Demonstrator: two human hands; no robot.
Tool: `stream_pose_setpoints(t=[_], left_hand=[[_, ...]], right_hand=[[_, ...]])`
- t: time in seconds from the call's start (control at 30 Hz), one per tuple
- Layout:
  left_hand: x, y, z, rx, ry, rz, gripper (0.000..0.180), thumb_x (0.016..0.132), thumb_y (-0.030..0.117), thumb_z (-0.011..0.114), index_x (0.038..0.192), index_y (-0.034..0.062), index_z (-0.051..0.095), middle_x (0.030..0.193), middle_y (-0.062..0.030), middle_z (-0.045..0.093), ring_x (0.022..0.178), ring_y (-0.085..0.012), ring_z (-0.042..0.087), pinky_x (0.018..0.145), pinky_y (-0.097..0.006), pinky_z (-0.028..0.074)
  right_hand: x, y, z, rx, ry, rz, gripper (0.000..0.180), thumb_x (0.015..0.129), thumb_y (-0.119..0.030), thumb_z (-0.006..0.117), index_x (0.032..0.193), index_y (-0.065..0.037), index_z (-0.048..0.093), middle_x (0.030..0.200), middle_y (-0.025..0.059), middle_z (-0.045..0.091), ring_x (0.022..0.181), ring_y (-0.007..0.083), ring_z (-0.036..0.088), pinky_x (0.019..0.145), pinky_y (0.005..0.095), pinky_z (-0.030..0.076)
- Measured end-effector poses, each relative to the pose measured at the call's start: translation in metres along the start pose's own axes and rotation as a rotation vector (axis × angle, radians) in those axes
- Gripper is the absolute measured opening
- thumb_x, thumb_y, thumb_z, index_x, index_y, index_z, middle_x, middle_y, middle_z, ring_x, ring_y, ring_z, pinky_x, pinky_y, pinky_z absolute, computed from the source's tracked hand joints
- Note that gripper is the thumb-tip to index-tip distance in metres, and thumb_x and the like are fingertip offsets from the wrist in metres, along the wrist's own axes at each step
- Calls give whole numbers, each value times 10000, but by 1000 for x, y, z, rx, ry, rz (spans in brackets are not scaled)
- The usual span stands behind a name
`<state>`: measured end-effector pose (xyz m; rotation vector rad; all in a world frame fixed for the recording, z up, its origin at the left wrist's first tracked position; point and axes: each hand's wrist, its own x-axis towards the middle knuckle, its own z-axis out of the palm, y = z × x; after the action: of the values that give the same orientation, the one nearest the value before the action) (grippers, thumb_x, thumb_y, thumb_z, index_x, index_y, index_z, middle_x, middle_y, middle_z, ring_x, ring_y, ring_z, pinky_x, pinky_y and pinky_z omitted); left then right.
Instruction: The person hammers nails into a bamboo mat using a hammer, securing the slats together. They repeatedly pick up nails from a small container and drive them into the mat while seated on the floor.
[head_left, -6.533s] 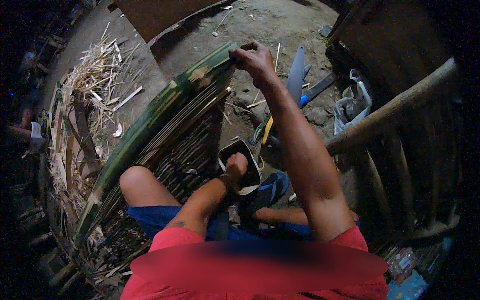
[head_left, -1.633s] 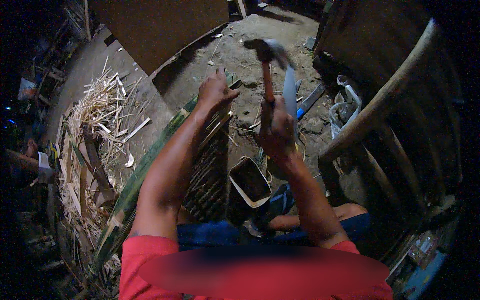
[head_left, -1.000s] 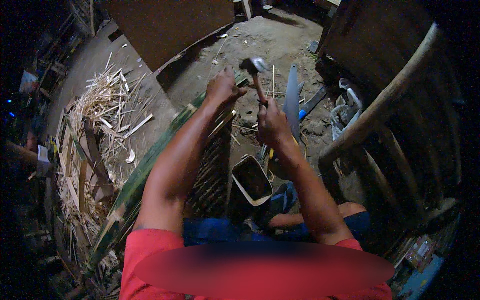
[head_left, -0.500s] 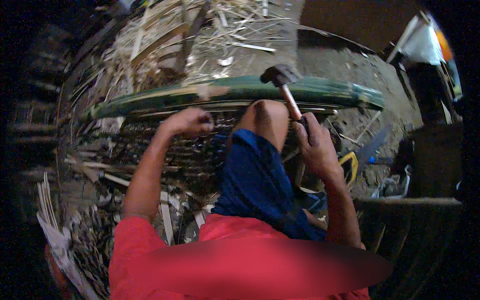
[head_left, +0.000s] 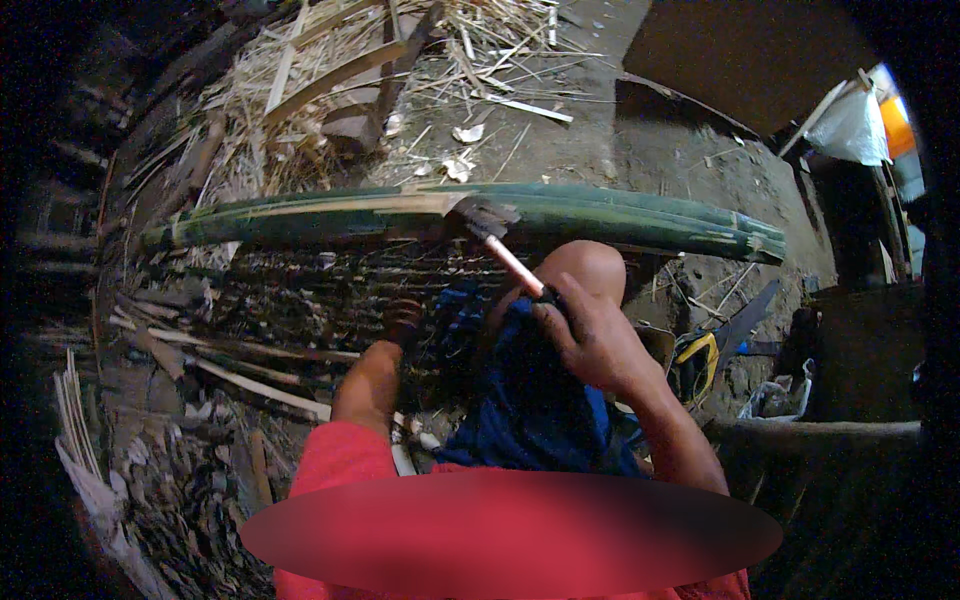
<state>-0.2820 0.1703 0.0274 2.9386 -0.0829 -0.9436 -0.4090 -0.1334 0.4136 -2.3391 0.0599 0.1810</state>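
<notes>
My right hand (head_left: 595,340) is closed around the dark grip of a hammer (head_left: 512,265) with a coppery shaft and a dark metal head. The head is over a long green bamboo pole (head_left: 620,220), near the end of a pale, stripped band; I cannot tell whether they touch. The pole lies crosswise beyond my knees. My left hand (head_left: 402,312) is lowered on the near side of the pole, left of my blue shorts. Shadow hides its fingers, so what it holds or touches does not show.
A yellow-handled saw (head_left: 698,360) lies to the right of my leg. Bamboo strips (head_left: 270,390) and shavings litter the ground at left. A heap of pale slivers (head_left: 250,120) spreads beyond the pole. A white plastic bag (head_left: 850,125) hangs at far right.
The hammer has swung left and down to the bamboo pole. My left hand has dropped from near the pole toward my lap. The pole appears lower in view.
</notes>
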Motion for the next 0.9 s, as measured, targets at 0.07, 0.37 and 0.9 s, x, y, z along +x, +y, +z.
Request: stream_pose_setpoints(t=[0.07, 0.37, 0.9], left_hand=[[7, 2, 3, -27, 19, -26, 296, 908, 337, 658, 965, 47, 665, 806, -84, 658, 686, -213, 616, 628, -343, 493], [-2, -7, -29, -323, 211, -26, 252, 935, 319, 665, 975, 71, 644, 774, -33, 622, 643, -143, 570, 579, -292, 465], [-285, 235, -226, -1724, -232, 764, 182, 958, 278, 678, 1020, 123, 605, 798, 37, 595, 649, -46, 528, 544, -197, 424]], right_hand=[[0, 0, -2, -2, -6, 1, 369, 987, -278, 582, 1190, 28, 543, 1015, 316, 641, 943, 521, 600, 805, 546, 480], [-3, 10, 3, 108, 148, -52, 279, 995, -222, 562, 1188, -23, 533, 964, 301, 637, 918, 529, 591, 777, 560, 467], [-78, 35, -11, 618, 633, -92, 200, 915, -92, 699, 1073, -12, 607, 787, -20, 587, 758, 78, 547, 670, 267, 462]])
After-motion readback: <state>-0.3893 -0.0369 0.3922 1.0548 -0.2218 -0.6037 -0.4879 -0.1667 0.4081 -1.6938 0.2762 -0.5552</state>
